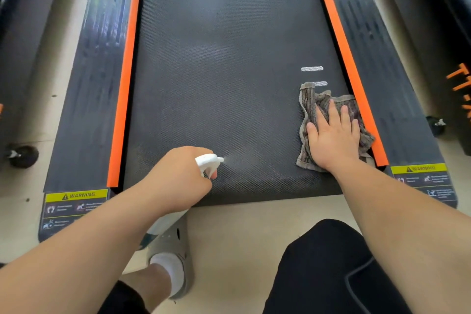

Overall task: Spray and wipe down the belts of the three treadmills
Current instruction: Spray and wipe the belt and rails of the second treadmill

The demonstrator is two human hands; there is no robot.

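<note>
one belt (224, 71), dark and textured, is seen between two orange strips, the left strip (125, 99) and the right strip (349, 66). one spray bottle (207, 162) is gripped by the left hand (178, 176) just above the belt's near end, with a finger curled on the trigger and the nozzle pointed right, where a faint mist is seen. one cloth (318, 104), brownish and crumpled, is pressed onto the belt's right side by the right hand (331, 135), laid flat with straight, spread fingers; the right strip is touched by the cloth's edge. the two hands are held well apart. two white marks are counted beyond the cloth: the far mark (312, 68) bare, the near mark (320, 83) partly covered by it. two warning labels are seen, a left label (76, 195) and a right label (418, 168). two wheels, a left wheel (23, 155) and a right wheel (437, 125), are set on the floor (242, 232). one shoe (173, 245) is planted near the belt's end.
</note>
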